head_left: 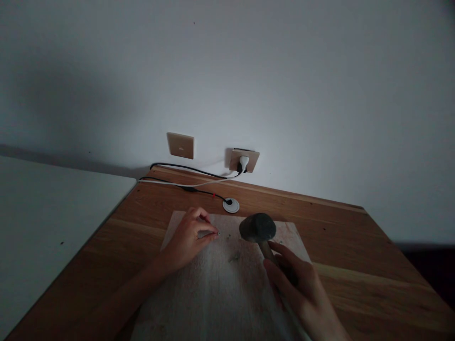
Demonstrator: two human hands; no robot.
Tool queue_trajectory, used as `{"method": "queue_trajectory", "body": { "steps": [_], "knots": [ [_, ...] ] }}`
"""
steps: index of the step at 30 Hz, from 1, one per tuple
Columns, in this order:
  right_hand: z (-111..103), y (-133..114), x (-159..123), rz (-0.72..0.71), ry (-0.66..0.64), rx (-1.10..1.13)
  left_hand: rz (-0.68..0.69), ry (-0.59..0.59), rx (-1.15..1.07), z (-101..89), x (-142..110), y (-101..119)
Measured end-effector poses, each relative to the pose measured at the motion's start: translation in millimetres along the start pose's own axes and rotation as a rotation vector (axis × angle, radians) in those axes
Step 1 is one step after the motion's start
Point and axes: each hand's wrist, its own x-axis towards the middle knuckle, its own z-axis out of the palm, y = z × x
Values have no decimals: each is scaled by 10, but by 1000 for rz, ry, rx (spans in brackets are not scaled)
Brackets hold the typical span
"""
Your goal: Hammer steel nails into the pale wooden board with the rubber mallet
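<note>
The head camera looks forward and down over a nearby tabletop (341, 241) toward a wall (305, 94).

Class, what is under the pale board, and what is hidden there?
Under the pale board is the wooden tabletop, visible beyond its far edge and along both sides. The area directly beneath is covered, so anything else there cannot be seen.

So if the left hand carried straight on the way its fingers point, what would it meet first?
The mallet head, most likely; it may be raised, so the left hand could pass beneath.
</note>
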Motion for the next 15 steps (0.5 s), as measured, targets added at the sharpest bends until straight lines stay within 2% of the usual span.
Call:
{"method": "queue_trajectory", "body": {
  "steps": [8, 15],
  "knots": [
    [37, -63, -16, 37, 48, 21, -3, -21, 30, -3, 12, 27],
    [60, -81, -8, 44, -19, -2, 17, -27, 70, 3, 17, 23]
  ]
}}
